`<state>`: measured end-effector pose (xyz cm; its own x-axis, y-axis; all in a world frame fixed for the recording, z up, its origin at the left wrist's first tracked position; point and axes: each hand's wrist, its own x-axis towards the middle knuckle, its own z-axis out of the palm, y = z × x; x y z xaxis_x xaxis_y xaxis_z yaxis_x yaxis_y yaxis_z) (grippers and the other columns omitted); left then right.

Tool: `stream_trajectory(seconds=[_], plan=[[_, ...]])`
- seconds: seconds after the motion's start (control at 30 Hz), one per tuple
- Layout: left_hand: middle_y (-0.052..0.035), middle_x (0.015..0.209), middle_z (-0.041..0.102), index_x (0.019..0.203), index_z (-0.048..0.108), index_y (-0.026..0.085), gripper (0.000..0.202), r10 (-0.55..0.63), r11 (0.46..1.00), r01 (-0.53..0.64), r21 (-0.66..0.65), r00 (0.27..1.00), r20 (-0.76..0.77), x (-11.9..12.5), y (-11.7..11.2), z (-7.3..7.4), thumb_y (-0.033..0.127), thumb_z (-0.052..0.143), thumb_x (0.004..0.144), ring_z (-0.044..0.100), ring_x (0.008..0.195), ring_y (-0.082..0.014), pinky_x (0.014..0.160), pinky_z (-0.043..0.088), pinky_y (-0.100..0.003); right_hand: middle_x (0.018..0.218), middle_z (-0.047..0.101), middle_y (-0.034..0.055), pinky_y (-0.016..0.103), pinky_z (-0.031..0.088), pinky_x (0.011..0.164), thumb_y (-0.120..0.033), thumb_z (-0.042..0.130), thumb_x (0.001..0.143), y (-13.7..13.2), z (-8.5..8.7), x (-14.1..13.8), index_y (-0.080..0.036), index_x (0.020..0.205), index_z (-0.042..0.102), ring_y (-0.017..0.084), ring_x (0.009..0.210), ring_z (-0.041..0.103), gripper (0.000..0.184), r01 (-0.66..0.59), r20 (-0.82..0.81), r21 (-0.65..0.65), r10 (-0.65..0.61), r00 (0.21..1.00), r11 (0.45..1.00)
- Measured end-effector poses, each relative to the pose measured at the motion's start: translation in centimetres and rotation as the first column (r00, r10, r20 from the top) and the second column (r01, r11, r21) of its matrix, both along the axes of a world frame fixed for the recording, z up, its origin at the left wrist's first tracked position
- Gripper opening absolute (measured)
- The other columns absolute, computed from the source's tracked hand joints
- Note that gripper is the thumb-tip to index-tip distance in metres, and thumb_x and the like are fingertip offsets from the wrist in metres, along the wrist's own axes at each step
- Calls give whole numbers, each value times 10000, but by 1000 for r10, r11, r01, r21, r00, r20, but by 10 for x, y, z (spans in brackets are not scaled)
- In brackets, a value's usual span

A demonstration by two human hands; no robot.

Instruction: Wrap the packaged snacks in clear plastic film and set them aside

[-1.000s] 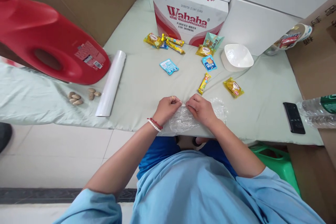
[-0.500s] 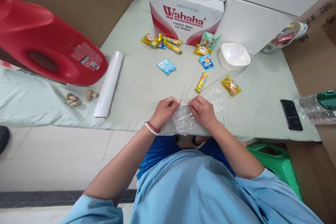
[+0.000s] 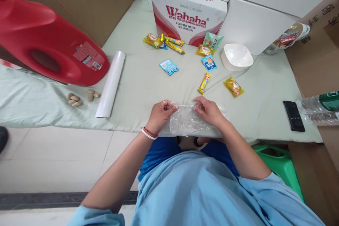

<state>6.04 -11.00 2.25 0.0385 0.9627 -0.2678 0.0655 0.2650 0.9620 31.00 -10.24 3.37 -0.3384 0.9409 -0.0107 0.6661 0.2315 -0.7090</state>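
A clear plastic bag (image 3: pixel 185 122) lies at the near edge of the pale green cloth (image 3: pixel 148 84). My left hand (image 3: pixel 159 114) pinches its upper left edge. My right hand (image 3: pixel 209 111) pinches its upper right edge, so the bag is stretched flat between them. Just beyond my right hand lie a yellow snack stick (image 3: pixel 204 83) and a yellow snack packet (image 3: pixel 233 87). A blue packet (image 3: pixel 168 67) lies farther back.
A roll of plastic bags (image 3: pixel 111 84) and several nuts (image 3: pixel 75 99) lie at the left beside a red jug (image 3: pixel 50 47). More snack packets (image 3: pixel 164 41), a white bowl (image 3: pixel 237 57) and a Wahaha carton (image 3: pixel 188 16) stand behind. A black phone (image 3: pixel 293 116) and water bottles (image 3: pixel 319 107) are at the right.
My hands have moved apart, pulling the crumpled bag wide and flat along the table's edge.
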Motion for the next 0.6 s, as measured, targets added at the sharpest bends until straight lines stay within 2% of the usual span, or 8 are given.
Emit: stream_trajectory(seconds=[0.1, 0.2, 0.3, 0.37, 0.4, 0.47, 0.6], plan=[[47, 603, 520, 766, 646, 193, 465, 44, 999, -44, -7, 998, -48, -4, 0, -2, 620, 821, 704, 426, 575, -112, 566, 319, -258, 917, 741, 35, 282, 454, 697, -308, 642, 938, 4, 0, 15, -207, 1011, 731, 154, 699, 593, 153, 7, 26, 6, -8, 1000, 1000], [50, 571, 507, 778, 630, 204, 462, 57, 998, -57, -5, 997, -48, -6, 0, -3, 651, 746, 783, 418, 541, -116, 550, 326, -269, 892, 735, 36, 289, 462, 700, -332, 643, 919, 4, -1, 29, -202, 956, 745, 155, 695, 591, 170, 83, -14, 25, -83, 996, 996], [13, 669, 636, 918, 652, 204, 502, 3, 999, -3, -51, 1000, 12, -6, 1, -1, 696, 691, 828, 503, 560, -139, 542, 372, -280, 865, 727, 35, 293, 470, 691, -346, 651, 902, 2, -1, 35, -198, 925, 749, 152, 676, 579, 179, 190, -48, 39, -188, 981, 981], [-17, 803, 715, 1019, 663, 202, 544, -49, 997, 52, -64, 998, 45, -5, 1, 0, 687, 744, 787, 571, 627, -156, 562, 407, -281, 857, 724, 35, 292, 471, 680, -365, 662, 902, 1, 0, 35, -199, 911, 753, 149, 666, 573, 190, 230, -66, 42, -227, 972, 972], [-23, 839, 728, 1023, 669, 200, 544, -74, 995, 77, -59, 996, 50, -4, 1, 0, 662, 779, 757, 595, 666, -163, 584, 423, -281, 854, 724, 35, 292, 472, 675, -379, 668, 906, -1, 0, 35, -200, 908, 755, 149, 664, 572, 199, 238, -76, 42, -235, 969, 970], [-15, 793, 711, 940, 679, 195, 484, -86, 995, 88, -45, 996, 37, -4, 1, -3, 605, 812, 721, 604, 691, -166, 620, 429, -280, 838, 724, 32, 295, 475, 672, -404, 669, 921, -2, 0, 35, -206, 902, 760, 152, 665, 576, 219, 246, -99, 40, -241, 965, 968], [33, 609, 576, 830, 679, 201, 392, -37, 999, 36, -30, 999, -26, -4, 0, -8, 572, 771, 745, 504, 581, -141, 578, 359, -279, 817, 720, 26, 311, 482, 685, -411, 654, 941, -3, -2, 38, -215, 904, 764, 160, 666, 582, 228, 286, -106, 47, -280, 954, 957]])
